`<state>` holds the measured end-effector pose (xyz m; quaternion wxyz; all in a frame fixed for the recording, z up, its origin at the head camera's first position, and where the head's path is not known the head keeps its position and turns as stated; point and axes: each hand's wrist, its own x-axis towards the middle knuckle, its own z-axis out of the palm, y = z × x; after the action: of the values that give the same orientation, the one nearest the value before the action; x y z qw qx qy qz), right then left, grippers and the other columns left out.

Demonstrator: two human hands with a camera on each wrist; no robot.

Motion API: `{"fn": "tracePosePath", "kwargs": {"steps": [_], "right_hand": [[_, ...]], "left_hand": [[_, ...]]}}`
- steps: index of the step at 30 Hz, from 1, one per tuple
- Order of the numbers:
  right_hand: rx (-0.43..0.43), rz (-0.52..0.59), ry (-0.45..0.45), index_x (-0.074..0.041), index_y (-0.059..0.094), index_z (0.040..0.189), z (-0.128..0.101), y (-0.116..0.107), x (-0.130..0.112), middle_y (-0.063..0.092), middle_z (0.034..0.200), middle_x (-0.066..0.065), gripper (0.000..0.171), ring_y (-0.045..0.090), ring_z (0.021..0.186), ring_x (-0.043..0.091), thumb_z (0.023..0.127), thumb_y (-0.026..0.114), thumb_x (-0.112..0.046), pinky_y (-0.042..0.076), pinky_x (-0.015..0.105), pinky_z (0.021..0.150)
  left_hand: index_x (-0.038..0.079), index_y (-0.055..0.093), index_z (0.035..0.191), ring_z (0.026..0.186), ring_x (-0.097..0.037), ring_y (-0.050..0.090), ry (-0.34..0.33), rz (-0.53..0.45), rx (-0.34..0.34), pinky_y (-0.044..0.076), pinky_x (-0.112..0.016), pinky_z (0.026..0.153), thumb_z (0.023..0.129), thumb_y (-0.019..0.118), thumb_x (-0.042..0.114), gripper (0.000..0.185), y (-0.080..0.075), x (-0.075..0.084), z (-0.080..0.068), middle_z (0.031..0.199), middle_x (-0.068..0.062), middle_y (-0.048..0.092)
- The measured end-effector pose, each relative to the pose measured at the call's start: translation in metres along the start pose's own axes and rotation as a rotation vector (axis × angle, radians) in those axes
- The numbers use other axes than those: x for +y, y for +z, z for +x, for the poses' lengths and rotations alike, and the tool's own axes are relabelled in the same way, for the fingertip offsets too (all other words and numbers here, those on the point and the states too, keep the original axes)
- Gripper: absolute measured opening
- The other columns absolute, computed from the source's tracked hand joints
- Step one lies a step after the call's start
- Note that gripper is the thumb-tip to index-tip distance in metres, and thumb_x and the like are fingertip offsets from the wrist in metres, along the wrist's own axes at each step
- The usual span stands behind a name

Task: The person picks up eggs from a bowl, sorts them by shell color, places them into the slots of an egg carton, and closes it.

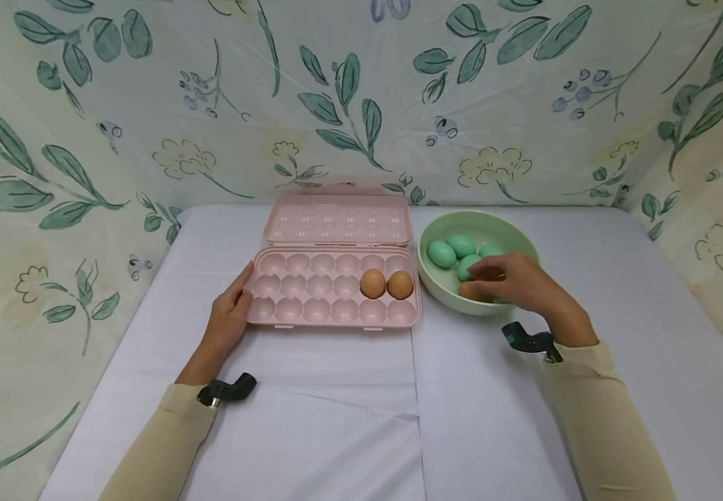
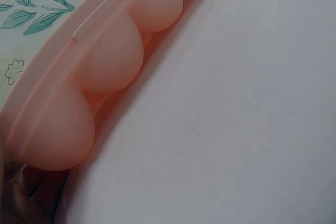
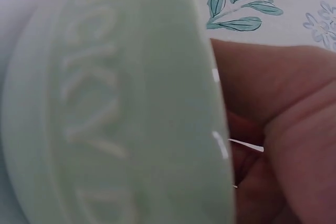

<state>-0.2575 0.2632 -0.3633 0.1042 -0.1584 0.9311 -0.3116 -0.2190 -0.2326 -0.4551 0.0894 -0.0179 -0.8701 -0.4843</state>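
Observation:
A pink plastic egg carton (image 1: 320, 320) lies with its lid (image 1: 338, 219) folded back. Two brown eggs (image 1: 373, 284) sit side by side at the right end of its middle row. My left hand (image 1: 226, 316) holds the carton's left edge; in the left wrist view, dark fingers show below the end cup (image 2: 58, 129). To the right, a light green bowl (image 1: 430, 278) contains several green eggs (image 1: 442, 254) and a brown egg (image 1: 475, 292). My right hand (image 1: 518, 282) reaches into the bowl, fingers bent over that brown egg and partly hiding it; whether they grip it is unclear.
White cloth (image 1: 330, 417) covers the table. Leaf-patterned fabric (image 1: 236, 153) hangs behind and along both sides. The bowl stands close beside the carton's right edge, and raised lettering (image 3: 94, 103) runs on its outer wall. Each wrist wears a black camera mount (image 1: 229, 388).

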Motion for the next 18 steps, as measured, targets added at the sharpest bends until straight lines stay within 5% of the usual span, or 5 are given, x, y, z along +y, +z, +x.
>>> {"fn": "tracePosePath", "kwargs": {"steps": [18], "right_hand": [[0.012, -0.095, -0.043, -0.005, 0.071, 0.114, 0.0037, 0.0089, -0.0025, 0.07, 0.111, 0.009, 0.042, 0.06, 0.104, 0.026, 0.086, 0.072, -0.036, 0.048, 0.045, 0.089]], "left_hand": [[0.021, 0.03, 0.152, 0.144, -0.019, 0.024, -0.005, 0.002, -0.003, 0.023, -0.043, 0.114, 0.102, 0.037, 0.016, 0.051, 0.0009, 0.0002, 0.0002, 0.156, 0.002, 0.028]]}}
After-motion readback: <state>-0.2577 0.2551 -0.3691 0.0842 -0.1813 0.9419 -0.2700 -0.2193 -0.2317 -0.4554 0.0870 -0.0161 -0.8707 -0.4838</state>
